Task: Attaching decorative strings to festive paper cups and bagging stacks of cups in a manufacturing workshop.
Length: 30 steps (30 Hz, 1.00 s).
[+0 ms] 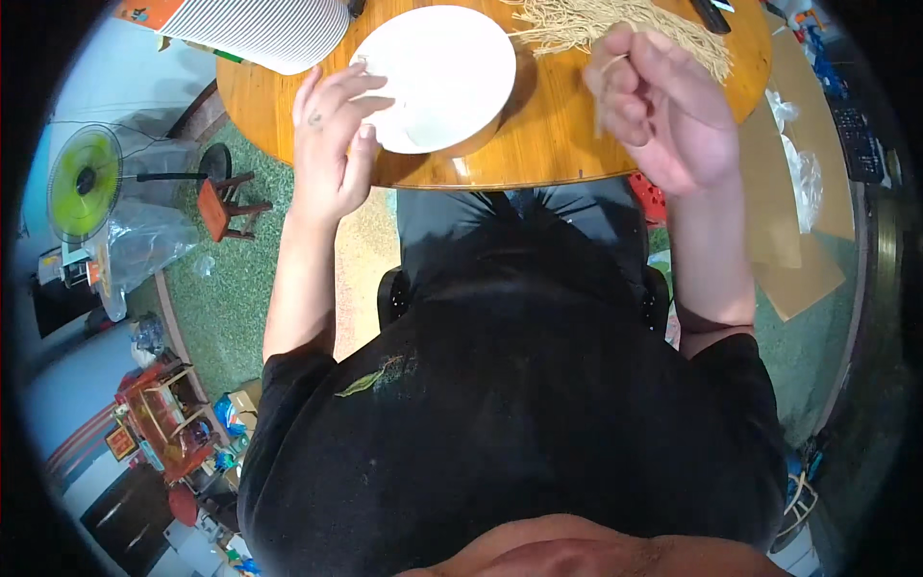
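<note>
In the head view, we see the left hand [327,125], fingers loosely spread, at the left rim of the white tub [452,67] near the wooden table's [558,135] near edge. Tan strands [569,26] lie farther right. The right hand [663,111] curls above the table's right side; we cannot tell its grip.

At the left, the green speckled floor [231,288] is bordered by a pale blue wall [115,88]. A fan [87,204] with green blades is seen near a small wooden stool [213,210]. Lower down, a reddish shelf unit [163,423] is crowded with what appear to be household items. Flat cardboard [798,279] is spread at the right, and light is reflected on the round wooden table [558,130].
</note>
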{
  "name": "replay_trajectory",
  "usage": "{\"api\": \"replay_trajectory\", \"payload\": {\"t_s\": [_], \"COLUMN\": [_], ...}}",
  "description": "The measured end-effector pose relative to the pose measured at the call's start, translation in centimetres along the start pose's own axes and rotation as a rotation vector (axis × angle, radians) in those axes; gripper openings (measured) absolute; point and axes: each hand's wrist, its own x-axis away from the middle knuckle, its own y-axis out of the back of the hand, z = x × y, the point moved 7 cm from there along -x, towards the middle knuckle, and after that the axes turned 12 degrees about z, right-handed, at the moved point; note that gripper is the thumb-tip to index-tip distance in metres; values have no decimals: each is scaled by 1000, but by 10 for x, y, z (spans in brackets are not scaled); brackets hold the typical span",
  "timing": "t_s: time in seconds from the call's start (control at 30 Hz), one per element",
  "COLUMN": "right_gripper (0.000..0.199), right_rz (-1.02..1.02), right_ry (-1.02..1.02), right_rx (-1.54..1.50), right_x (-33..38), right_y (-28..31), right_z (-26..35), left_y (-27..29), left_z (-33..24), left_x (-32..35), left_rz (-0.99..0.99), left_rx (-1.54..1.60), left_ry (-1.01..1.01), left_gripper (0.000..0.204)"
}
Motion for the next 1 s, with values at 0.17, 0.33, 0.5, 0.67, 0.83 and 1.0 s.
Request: {"api": "replay_trajectory", "payload": {"t_s": [0.17,0.33,0.5,0.67,0.83,1.0], "right_gripper": [27,28,29,26,59,44], "right_rz": [-152,-208,-221,-286,-574,-200], "right_ry": [-24,-65,-103,-111,204,149], "right_rx": [149,141,133,195,870,1149], "right_x": [5,5,5,13,40,34], "right_y": [0,-5,-7,3,9,-32], "right_z": [-21,-33,-34,-30,-27,-52], "left_y": [15,-3,-17,-15,-9,-11], "left_z": [-42,-99,-101,-94,-106,-108], "left_x": [-3,-35,-52,-46,-45,-44], "left_rz": [-223,-143,-106,-146,-14,52], "left_rx": [105,418,447,486,310,185], "left_ry": [-70,117,178,190,158,134], "left_gripper": [27,51,20,8,7,13]}}
